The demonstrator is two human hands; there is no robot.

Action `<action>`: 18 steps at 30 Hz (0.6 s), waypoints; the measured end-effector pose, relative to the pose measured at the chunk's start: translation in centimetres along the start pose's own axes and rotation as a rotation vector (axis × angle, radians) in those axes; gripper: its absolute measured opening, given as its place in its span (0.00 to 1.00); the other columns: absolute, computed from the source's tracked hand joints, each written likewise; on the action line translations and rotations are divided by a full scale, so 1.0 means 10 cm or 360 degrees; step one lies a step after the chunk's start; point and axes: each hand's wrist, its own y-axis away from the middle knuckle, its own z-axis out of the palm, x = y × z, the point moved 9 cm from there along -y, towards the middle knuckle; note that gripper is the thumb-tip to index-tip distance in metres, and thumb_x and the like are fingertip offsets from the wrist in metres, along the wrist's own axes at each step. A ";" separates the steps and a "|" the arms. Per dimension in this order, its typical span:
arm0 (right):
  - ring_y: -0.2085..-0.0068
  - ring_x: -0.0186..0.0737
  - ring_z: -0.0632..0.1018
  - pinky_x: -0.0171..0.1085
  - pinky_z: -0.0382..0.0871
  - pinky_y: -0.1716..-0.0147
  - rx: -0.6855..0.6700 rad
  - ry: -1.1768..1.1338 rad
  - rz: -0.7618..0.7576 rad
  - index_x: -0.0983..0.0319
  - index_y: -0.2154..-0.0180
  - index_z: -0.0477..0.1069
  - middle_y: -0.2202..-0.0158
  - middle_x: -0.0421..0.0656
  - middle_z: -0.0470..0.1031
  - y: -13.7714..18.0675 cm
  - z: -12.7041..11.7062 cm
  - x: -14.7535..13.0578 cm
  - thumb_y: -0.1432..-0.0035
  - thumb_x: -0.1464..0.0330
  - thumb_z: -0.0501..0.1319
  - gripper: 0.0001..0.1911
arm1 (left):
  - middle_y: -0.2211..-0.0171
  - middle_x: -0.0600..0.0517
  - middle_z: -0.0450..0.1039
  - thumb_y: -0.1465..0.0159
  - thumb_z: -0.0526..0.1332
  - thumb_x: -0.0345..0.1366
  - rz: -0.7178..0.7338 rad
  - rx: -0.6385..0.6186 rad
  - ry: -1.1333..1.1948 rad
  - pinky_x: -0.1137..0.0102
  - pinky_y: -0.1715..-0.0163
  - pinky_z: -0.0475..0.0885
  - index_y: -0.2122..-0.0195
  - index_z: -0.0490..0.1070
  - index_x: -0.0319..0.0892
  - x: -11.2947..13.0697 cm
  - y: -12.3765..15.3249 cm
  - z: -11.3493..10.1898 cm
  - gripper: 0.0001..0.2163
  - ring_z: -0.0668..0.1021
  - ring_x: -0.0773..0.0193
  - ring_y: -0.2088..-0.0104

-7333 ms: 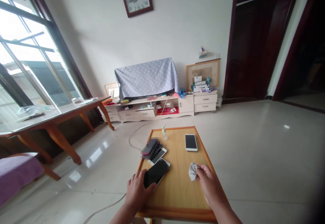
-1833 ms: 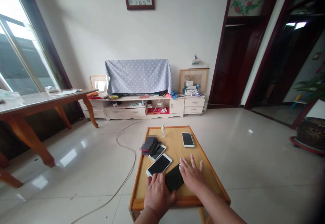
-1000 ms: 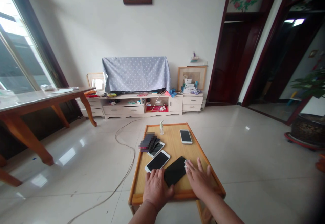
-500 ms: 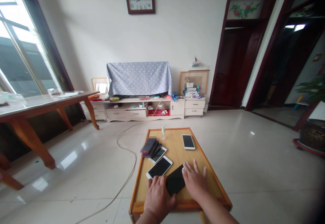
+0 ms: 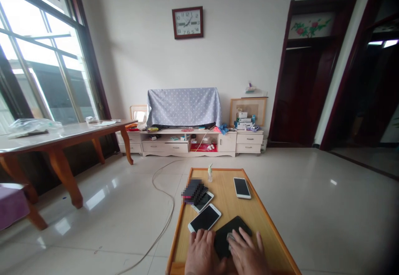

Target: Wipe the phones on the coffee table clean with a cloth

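A black phone or small tablet (image 5: 235,224) lies screen up on the small wooden table (image 5: 230,202). My left hand (image 5: 202,252) holds its near left end, the thumb along the lower edge and the fingers bent by the left side. Under the fingertips of my right hand (image 5: 249,256) is a small pale wad, like a cloth or wipe (image 5: 230,236), pressed on the dark surface; the other fingers are spread. Just beyond my left fingers rests a white phone (image 5: 205,218), and another white phone (image 5: 204,201) is partly covered by a blurred dark stack (image 5: 193,190).
Farther right on the table is a third white phone (image 5: 242,187). A small spray bottle (image 5: 210,174) stands near the far edge. A cable (image 5: 171,208) runs over the floor to the left. Beyond are a TV cabinet (image 5: 165,148) and a larger table (image 5: 77,129).
My head has tilted up, so everything sits lower in view. My right hand has drawn the wad nearer over the dark device, baring its far right end. My left hand keeps its place.
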 end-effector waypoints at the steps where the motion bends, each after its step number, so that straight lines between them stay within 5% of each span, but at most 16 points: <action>1: 0.38 0.61 0.72 0.68 0.53 0.36 0.0073 0.0051 0.0012 0.45 0.43 0.76 0.39 0.43 0.76 -0.02 -0.04 0.02 0.31 0.65 0.53 0.21 | 0.53 0.48 0.78 0.49 0.67 0.53 0.0009 -0.0009 0.0009 0.53 0.41 0.59 0.51 0.74 0.47 0.02 0.01 -0.02 0.26 0.74 0.47 0.47; 3: 0.49 0.54 0.78 0.52 0.68 0.46 0.0174 0.0078 0.0025 0.50 0.51 0.81 0.50 0.47 0.81 -0.08 -0.07 0.02 0.32 0.70 0.52 0.21 | 0.52 0.49 0.78 0.50 0.68 0.53 0.0007 -0.0035 0.0027 0.53 0.40 0.58 0.51 0.74 0.48 0.03 0.01 -0.05 0.27 0.73 0.46 0.46; 6: 0.57 0.46 0.79 0.38 0.70 0.57 0.0239 -0.0098 0.0050 0.57 0.57 0.81 0.58 0.49 0.79 -0.19 0.01 -0.05 0.33 0.75 0.48 0.22 | 0.52 0.49 0.78 0.51 0.69 0.50 -0.0026 -0.0081 0.0036 0.52 0.39 0.58 0.51 0.74 0.48 0.03 0.01 -0.04 0.26 0.73 0.45 0.45; 11: 0.51 0.47 0.78 0.38 0.68 0.51 0.0289 -0.0441 0.0053 0.61 0.54 0.78 0.55 0.50 0.78 -0.41 0.20 -0.28 0.38 0.79 0.51 0.20 | 0.54 0.49 0.79 0.40 0.60 0.39 -0.0020 0.0008 -0.0039 0.50 0.41 0.61 0.49 0.72 0.50 -0.04 -0.02 0.07 0.16 0.75 0.48 0.48; 18: 0.58 0.42 0.80 0.33 0.69 0.60 0.0195 -0.0521 -0.0005 0.59 0.65 0.79 0.60 0.46 0.79 -0.54 0.28 -0.41 0.39 0.78 0.54 0.15 | 0.55 0.48 0.79 0.35 0.56 0.33 0.0035 0.0129 -0.0140 0.48 0.42 0.64 0.50 0.69 0.50 -0.15 -0.04 0.23 0.13 0.76 0.47 0.50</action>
